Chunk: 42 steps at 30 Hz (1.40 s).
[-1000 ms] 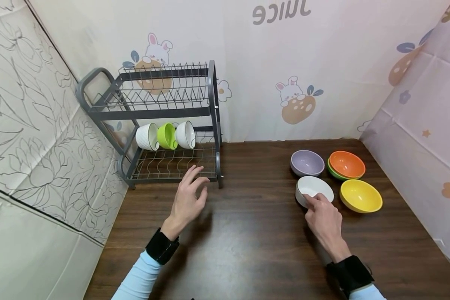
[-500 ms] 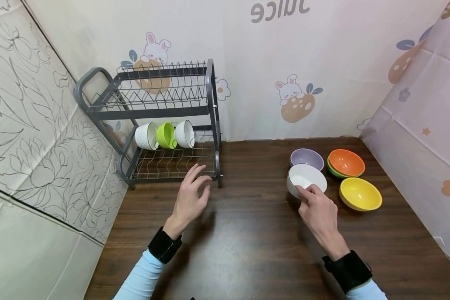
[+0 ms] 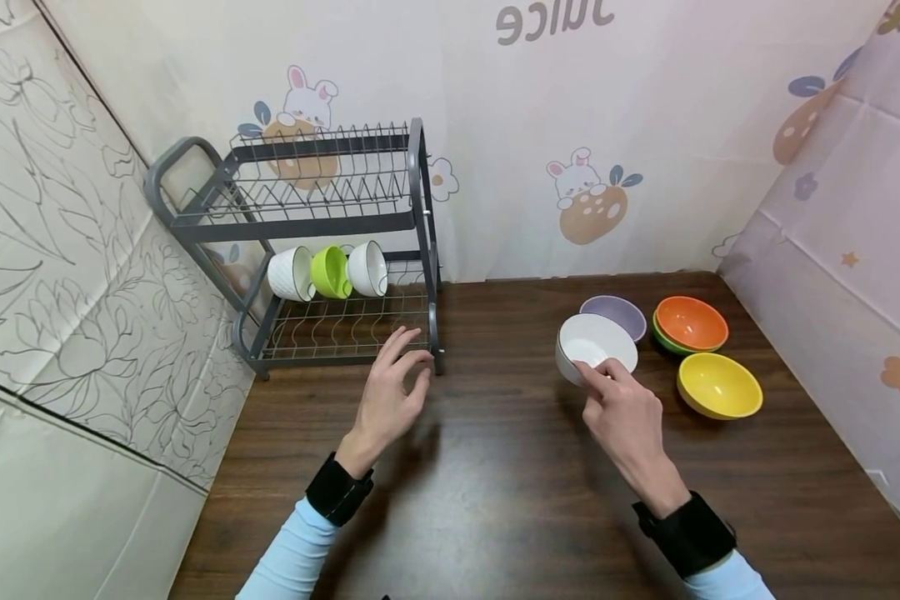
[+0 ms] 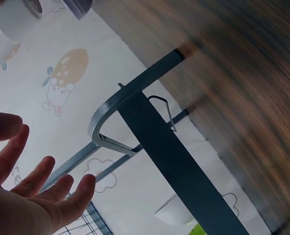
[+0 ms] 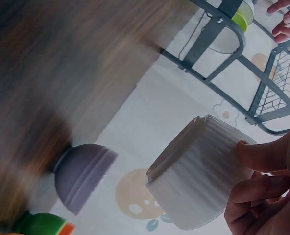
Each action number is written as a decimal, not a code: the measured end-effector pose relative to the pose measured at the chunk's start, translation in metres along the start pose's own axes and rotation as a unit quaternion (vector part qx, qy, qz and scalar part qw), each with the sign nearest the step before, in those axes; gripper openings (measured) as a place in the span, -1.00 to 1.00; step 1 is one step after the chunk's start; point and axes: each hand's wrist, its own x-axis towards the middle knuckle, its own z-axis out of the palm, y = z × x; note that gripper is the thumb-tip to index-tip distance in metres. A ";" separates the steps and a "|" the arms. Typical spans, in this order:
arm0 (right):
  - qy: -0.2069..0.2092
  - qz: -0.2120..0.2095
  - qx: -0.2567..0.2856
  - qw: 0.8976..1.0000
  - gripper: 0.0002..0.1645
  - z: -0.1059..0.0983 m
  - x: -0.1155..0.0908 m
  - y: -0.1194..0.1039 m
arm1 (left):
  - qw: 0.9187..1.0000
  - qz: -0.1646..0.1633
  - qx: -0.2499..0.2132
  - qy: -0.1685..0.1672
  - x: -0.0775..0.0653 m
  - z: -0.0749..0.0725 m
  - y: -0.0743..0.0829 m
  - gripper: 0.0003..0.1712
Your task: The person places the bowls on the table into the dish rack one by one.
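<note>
My right hand (image 3: pixel 624 417) pinches the near rim of a white bowl (image 3: pixel 596 340). In the right wrist view the bowl (image 5: pixel 199 171) shows ribbed sides and hangs above the table, thumb outside its wall. Behind it a purple bowl (image 3: pixel 617 315) is partly covered in the head view. My left hand (image 3: pixel 390 396) hovers in front of the dish rack (image 3: pixel 300 227), fingers apart and holding nothing. On the rack's lower tier a white textured bowl (image 3: pixel 289 275), a lime green bowl (image 3: pixel 330 272) and another white bowl (image 3: pixel 367 269) stand on edge in a row.
An orange bowl (image 3: pixel 692 323) sits nested in a green bowl (image 3: pixel 669 340) at the right of the brown wooden table (image 3: pixel 495 500). Nearer stands a yellow bowl (image 3: pixel 720 386). Patterned sheets (image 3: pixel 495 167) close off the back and sides.
My right hand has lifted the white bowl off the table and carried it left, partly in front of the purple bowl. The left hand has shifted slightly right.
</note>
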 end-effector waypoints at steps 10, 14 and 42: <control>0.027 -0.048 0.019 0.998 -0.44 0.004 0.008 -0.013 | 1.000 0.011 -0.001 0.002 0.005 0.004 0.007 -0.83; 0.038 -0.073 0.027 0.996 -0.40 0.006 0.010 -0.020 | 1.000 0.019 -0.004 0.003 0.006 0.006 0.009 -0.83; 0.034 -0.202 0.095 0.974 -0.41 0.025 0.024 -0.080 | 0.996 0.045 -0.030 -0.071 0.013 0.017 0.035 -0.21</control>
